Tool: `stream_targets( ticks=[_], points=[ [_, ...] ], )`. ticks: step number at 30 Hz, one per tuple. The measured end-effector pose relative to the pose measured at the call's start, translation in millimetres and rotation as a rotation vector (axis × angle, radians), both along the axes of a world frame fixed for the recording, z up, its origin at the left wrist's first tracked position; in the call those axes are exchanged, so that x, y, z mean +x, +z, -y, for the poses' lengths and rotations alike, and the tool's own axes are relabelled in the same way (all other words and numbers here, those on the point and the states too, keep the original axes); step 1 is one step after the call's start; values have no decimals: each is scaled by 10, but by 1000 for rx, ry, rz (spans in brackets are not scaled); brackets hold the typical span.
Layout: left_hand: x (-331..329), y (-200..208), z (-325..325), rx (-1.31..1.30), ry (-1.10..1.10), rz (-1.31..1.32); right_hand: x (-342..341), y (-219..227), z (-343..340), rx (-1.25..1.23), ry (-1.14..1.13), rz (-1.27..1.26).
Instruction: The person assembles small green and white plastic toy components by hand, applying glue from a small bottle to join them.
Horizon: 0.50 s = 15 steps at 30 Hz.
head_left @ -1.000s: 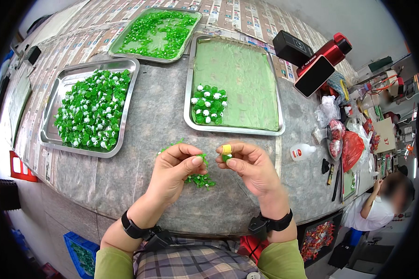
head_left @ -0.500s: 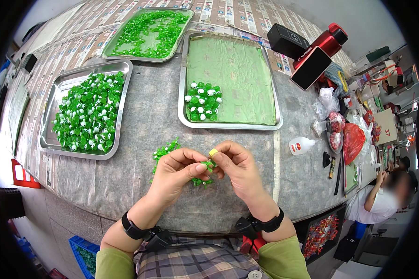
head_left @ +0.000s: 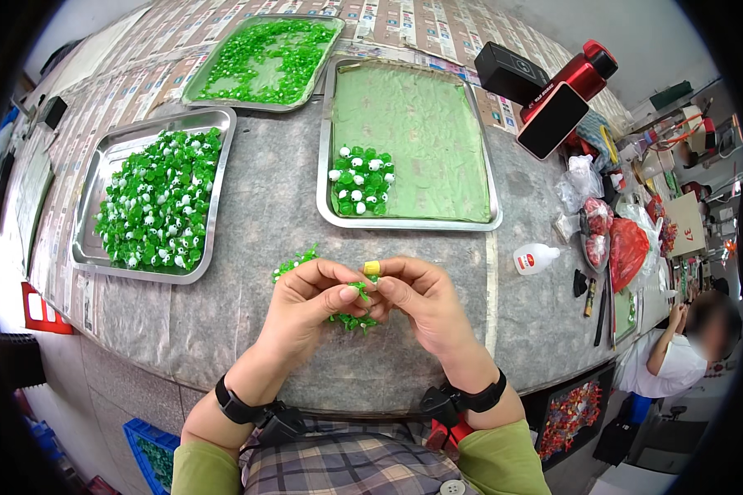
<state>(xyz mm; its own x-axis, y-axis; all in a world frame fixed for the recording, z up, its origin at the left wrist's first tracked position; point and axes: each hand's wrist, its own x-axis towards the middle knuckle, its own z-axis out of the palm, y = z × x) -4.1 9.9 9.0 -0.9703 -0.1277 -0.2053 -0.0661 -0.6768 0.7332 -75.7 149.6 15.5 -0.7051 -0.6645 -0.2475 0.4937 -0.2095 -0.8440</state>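
Observation:
My left hand (head_left: 307,299) pinches a small green plastic piece (head_left: 362,291) between thumb and fingers. Close against it, my right hand (head_left: 421,301) is closed too, its fingertips meeting the same bit of green; whether that is one piece or two is too small to tell. A yellow band (head_left: 371,267) wraps the tip of my right index finger. Beneath and behind the hands lie loose green pieces (head_left: 355,322) on the grey table cover, partly hidden. Beyond, a metal tray lined with green cloth (head_left: 429,140) holds a cluster of green and white pieces (head_left: 361,181) in its near left corner.
A metal tray (head_left: 99,235) heaped with green and white pieces stands at left. Another tray (head_left: 338,29) of green pieces sits behind it. At right are a white bottle (head_left: 536,258), a phone (head_left: 552,120), a red flask (head_left: 590,70) and plastic bags. A person sits far right.
My right index finger with the yellow band has tipped leftward and lies flatter over the pinched piece. My left hand has shifted only slightly.

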Motion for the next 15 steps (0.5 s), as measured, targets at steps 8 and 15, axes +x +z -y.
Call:
stream_targets(
  ticks=[8,15],
  points=[
    [-3,-37,35,7,-29,-32,-19,-20,-21,4,32,-95],
    [-5,-26,24,28,-5,-5,-2,-23,-19,-15,-17,-89]
  ],
)
